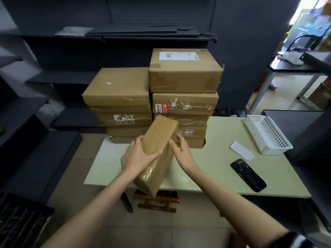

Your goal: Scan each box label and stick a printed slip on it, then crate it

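Table: I see a pale green top under and ahead of both hands, its near edge running below my wrists.

Box stacks: two piles of brown cartons stand on the table just beyond the hands. The top carton on the pile above my right hand carries a white shipping label; its print is too small for me to read.

Red sticker: it sits on the second carton down, straight above the held box. It has Chinese characters that I cannot make out with certainty. Torn white label scraps lie beside it and on the cartons lower down.

Held box: a long brown carton wrapped in clear tape, tilted, far end raised toward the stacks, near end hanging past the table edge. I see no label on the faces turned to me.

White basket: perforated plastic, well to the right of my right hand.

Left hand: it grips the box's left side, thumb laid across the top face.

Right hand: fingers spread, touching the box's right edge (a loose contact, not a firm clasp).

Scanner: a black handheld lying flat, right of my right forearm.

Paper slip: white, blank as far as I can see, between scanner and basket.
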Action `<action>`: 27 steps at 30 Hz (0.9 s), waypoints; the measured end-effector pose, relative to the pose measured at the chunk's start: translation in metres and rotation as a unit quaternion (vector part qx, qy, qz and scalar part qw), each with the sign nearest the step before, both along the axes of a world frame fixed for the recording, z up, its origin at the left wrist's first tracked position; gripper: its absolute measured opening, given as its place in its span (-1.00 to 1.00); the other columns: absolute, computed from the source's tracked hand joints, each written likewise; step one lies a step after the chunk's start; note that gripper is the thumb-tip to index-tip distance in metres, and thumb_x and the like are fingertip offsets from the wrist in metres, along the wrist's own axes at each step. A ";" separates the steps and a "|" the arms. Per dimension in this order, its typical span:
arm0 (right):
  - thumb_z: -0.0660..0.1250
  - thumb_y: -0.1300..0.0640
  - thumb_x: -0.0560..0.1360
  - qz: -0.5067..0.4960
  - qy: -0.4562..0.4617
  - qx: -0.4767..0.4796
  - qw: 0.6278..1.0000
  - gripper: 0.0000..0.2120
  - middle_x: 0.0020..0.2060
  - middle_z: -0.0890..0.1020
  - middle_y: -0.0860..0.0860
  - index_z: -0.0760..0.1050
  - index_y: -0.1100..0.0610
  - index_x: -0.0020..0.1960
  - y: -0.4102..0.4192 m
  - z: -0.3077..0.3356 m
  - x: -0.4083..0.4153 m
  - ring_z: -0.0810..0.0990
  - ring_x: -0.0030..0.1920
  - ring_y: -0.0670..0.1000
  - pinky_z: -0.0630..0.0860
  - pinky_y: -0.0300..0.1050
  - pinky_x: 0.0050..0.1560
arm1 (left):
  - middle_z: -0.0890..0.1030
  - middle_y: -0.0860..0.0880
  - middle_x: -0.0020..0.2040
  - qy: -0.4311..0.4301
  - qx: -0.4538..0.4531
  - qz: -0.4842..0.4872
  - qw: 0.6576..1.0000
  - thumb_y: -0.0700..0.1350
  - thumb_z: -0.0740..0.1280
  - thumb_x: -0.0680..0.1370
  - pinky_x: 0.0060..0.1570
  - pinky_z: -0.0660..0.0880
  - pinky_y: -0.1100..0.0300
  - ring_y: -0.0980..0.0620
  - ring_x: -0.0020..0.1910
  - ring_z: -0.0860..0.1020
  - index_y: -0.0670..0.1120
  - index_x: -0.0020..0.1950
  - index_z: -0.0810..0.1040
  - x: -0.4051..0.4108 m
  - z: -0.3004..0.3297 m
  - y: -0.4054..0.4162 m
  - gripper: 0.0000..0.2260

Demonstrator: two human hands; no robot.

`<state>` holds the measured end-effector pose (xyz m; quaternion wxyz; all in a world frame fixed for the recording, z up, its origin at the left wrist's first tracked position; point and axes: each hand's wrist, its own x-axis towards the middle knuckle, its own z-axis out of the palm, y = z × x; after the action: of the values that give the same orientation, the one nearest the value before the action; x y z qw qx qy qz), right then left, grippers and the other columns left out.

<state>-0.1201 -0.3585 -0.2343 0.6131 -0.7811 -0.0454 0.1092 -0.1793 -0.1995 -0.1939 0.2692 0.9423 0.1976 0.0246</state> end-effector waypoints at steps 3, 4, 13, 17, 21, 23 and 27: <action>0.32 -0.17 0.50 -0.007 0.009 0.034 0.999 -0.33 0.38 0.37 0.01 0.12 -0.05 0.50 -0.003 -0.004 0.001 0.43 0.31 -0.01 0.45 0.07 0.30 | 0.46 0.08 0.28 -0.007 -0.047 -0.061 0.997 0.29 0.33 0.44 -0.06 0.50 0.13 0.06 0.10 0.53 0.10 0.43 0.24 0.001 -0.004 -0.012 -0.36; 0.33 -0.16 0.50 -0.010 0.007 0.030 0.999 -0.32 0.36 0.39 0.00 0.11 -0.06 0.50 -0.007 -0.006 0.000 0.45 0.29 -0.01 0.47 0.08 0.28 | 0.46 0.09 0.28 -0.007 -0.079 -0.076 0.994 0.27 0.34 0.44 -0.04 0.53 0.10 0.07 0.07 0.54 0.11 0.43 0.24 0.002 -0.007 -0.017 -0.37; 0.24 -0.10 0.57 -0.075 0.015 -0.020 0.997 -0.52 0.32 0.41 -0.06 0.24 -0.05 0.45 -0.082 -0.016 -0.002 0.49 0.21 0.00 0.50 0.04 0.23 | 0.25 0.10 0.49 0.022 -0.232 -0.194 0.953 0.27 0.11 0.55 0.16 0.43 0.18 0.05 0.39 0.34 0.23 0.46 0.22 0.003 -0.042 -0.047 -0.52; 0.25 -0.28 0.46 -0.116 0.056 -0.059 0.990 -0.41 0.32 0.44 0.00 0.29 -0.08 0.42 -0.112 -0.026 -0.007 0.51 0.16 0.05 0.47 -0.02 0.13 | 0.25 0.12 0.49 0.069 -0.112 -0.216 0.967 0.21 0.15 0.59 0.19 0.37 0.12 0.06 0.39 0.32 0.16 0.49 0.21 0.011 -0.079 -0.050 -0.52; 0.33 -0.38 0.33 -0.121 0.110 -0.065 0.984 -0.18 0.35 0.39 -0.04 0.21 -0.04 0.47 -0.131 -0.036 -0.016 0.48 0.24 0.03 0.46 0.03 0.23 | 0.24 0.00 0.50 0.119 -0.068 -0.174 0.975 0.25 0.17 0.56 0.29 0.35 0.01 -0.03 0.43 0.27 0.11 0.52 0.15 0.014 -0.114 -0.040 -0.43; 0.36 -0.39 0.27 -0.122 0.129 -0.060 0.982 -0.11 0.36 0.39 -0.03 0.21 -0.02 0.47 -0.137 -0.044 -0.019 0.49 0.23 0.04 0.48 0.07 0.23 | 0.27 -0.07 0.48 0.139 -0.100 -0.122 0.978 0.27 0.21 0.53 0.30 0.35 0.00 -0.09 0.42 0.30 0.08 0.53 0.15 0.015 -0.125 -0.032 -0.38; 0.37 -0.35 0.28 -0.136 0.143 -0.046 0.979 -0.12 0.38 0.41 0.01 0.22 0.01 0.47 -0.143 -0.057 -0.021 0.51 0.23 0.03 0.46 0.13 0.27 | 0.41 -0.08 0.41 0.162 -0.270 -0.048 0.948 0.20 0.32 0.50 0.26 0.42 -0.01 -0.11 0.31 0.45 -0.03 0.52 0.14 0.017 -0.140 -0.018 -0.31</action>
<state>-0.1410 -0.5019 -0.2913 0.5857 -0.7838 0.1543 0.1372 -0.1621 -0.2177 -0.3342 0.4784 0.8341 0.1923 -0.1959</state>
